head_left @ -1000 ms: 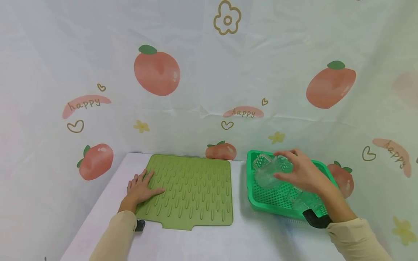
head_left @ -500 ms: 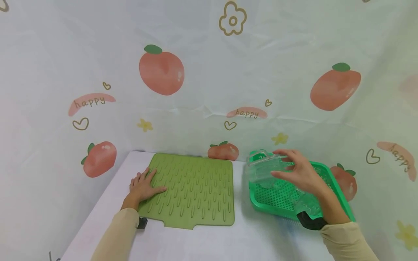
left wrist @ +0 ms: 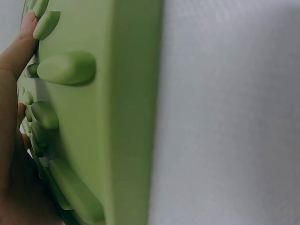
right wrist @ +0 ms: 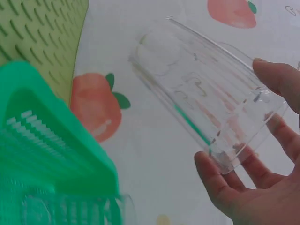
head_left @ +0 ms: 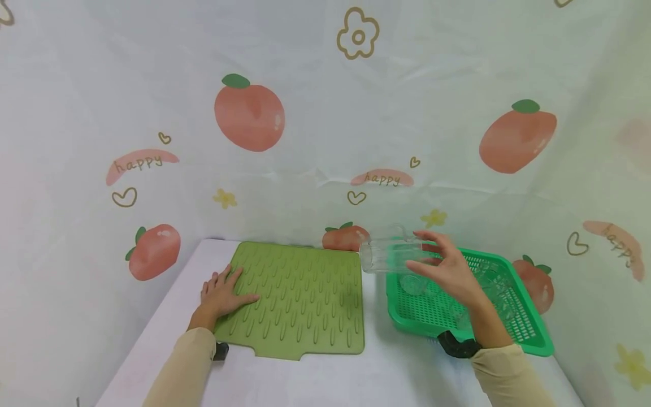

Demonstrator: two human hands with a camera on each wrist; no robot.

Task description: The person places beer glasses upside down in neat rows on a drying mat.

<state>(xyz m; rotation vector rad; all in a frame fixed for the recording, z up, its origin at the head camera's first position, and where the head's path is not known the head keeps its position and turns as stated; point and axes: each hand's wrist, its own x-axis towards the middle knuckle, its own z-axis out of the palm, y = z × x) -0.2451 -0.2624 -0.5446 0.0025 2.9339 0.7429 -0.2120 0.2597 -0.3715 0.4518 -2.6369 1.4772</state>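
Note:
A clear mug (head_left: 391, 257), tipped onto its side with a handle loop on top, is in my right hand (head_left: 447, 271). The right wrist view shows thumb and fingers gripping the closed-looking end of the mug (right wrist: 197, 89), its other end pointing away from the palm. It hangs over the left rim of the green basket (head_left: 422, 326), near the mat's right edge. My left hand (head_left: 221, 297) rests flat with spread fingers on the left side of a green ridged mat (head_left: 300, 308). In the left wrist view, fingers lie among the raised ridges of the mat (left wrist: 84, 28).
More clear glassware (head_left: 414, 284) lies inside the basket. The mat and basket sit side by side on a white table (head_left: 305, 384). Behind them hangs a white curtain (head_left: 305, 198) with printed fruit.
My right hand has lifted the mug up out of the basket and carried it left, turning it onto its side. The left hand stays on the mat.

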